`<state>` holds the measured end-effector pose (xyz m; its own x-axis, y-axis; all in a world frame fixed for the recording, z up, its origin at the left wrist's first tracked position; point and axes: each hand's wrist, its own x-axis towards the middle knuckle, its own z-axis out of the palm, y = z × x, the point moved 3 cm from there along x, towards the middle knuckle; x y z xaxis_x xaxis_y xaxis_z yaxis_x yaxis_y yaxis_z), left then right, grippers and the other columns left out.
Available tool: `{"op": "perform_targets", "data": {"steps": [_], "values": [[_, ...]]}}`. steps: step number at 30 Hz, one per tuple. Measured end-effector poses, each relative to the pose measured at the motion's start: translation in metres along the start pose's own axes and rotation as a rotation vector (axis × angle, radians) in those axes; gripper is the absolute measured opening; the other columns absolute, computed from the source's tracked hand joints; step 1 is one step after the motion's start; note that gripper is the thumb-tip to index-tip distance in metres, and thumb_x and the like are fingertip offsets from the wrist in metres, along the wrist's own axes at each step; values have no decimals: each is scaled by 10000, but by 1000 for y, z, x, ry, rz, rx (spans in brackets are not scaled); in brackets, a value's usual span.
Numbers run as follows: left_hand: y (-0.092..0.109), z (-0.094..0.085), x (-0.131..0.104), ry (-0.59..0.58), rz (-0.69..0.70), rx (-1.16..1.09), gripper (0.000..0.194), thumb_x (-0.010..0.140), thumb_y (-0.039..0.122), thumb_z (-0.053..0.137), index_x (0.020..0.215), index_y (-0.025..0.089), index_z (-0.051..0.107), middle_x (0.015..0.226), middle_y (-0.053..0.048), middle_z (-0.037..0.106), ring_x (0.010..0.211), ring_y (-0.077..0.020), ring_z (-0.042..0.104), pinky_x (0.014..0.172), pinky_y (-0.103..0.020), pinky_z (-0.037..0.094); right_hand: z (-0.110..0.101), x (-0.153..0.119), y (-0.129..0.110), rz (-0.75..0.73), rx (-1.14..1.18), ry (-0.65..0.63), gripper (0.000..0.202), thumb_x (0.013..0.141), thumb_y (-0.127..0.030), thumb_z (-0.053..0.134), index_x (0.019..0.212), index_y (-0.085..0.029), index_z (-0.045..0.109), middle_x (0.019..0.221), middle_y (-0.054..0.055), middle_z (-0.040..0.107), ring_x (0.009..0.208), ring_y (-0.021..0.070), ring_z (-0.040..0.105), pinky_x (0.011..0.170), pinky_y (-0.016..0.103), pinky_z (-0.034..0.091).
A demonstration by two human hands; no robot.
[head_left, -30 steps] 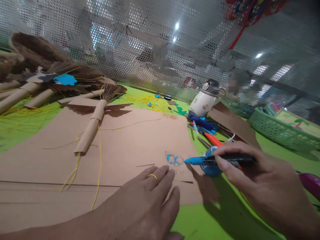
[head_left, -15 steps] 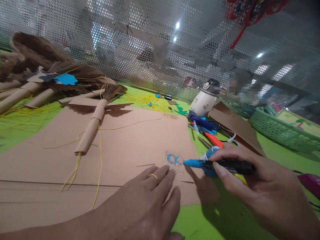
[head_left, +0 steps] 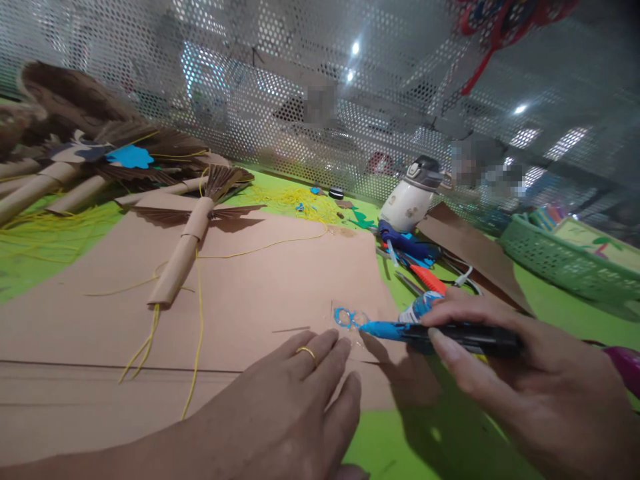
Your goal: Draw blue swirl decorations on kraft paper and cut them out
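My right hand (head_left: 515, 373) is closed round a black marker with a blue tip (head_left: 440, 335). Its tip touches the brown paper (head_left: 270, 267) beside a small clear shape with two rings (head_left: 344, 317), whose left ring is coloured blue. My left hand (head_left: 310, 387), with a gold ring on one finger, lies flat on the paper just left of and below that shape. A rolled paper tube figure (head_left: 177, 267) with a pleated fan top and yellow strings rests on the paper's left part.
More paper tube figures (head_left: 83, 193) pile up at the far left. Toward the back stand a white bottle (head_left: 407, 200), a blue glue gun (head_left: 407, 245) and an orange-handled tool (head_left: 429, 279). A green basket (head_left: 565, 263) sits at the right, before a perforated metal screen (head_left: 240, 100).
The marker tip has shifted slightly left and down along the clear shape, and my right hand has moved a little lower. My left hand stays where it was.
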<state>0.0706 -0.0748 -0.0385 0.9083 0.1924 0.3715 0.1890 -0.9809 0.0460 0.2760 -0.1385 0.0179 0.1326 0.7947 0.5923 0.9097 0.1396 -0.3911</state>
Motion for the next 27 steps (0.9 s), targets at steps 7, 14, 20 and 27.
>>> {"op": "perform_targets", "data": {"steps": [7,14,20,27], "values": [[1,-1,0,-16,-1,-2,411,1044,407,502,1267,98,657,1366,-211,665,1289,-358,608,1138,-528,462,-10,0,6,234,-109,128,113,853,-381,635,830,-344,739,751,-63,793,596,187,691,575,336,495],[1,-1,0,-21,4,15,434,1059,426,476,1267,90,656,1365,-220,660,1280,-364,609,1119,-535,477,-3,6,7,141,-8,54,106,877,-322,633,831,-305,728,799,-32,792,680,187,715,659,305,550],[1,0,-1,-23,6,29,446,1059,438,489,1277,85,653,1371,-227,654,1286,-361,605,1121,-537,472,0,6,11,61,-13,-10,109,892,-329,634,877,-308,739,838,-38,781,712,169,695,671,282,531],[1,-1,0,-3,-2,22,434,1052,449,498,1251,102,667,1341,-205,677,1267,-347,617,1112,-515,483,3,2,13,48,-42,-26,107,888,-329,636,873,-315,741,865,-55,791,773,166,711,731,274,530]]}}
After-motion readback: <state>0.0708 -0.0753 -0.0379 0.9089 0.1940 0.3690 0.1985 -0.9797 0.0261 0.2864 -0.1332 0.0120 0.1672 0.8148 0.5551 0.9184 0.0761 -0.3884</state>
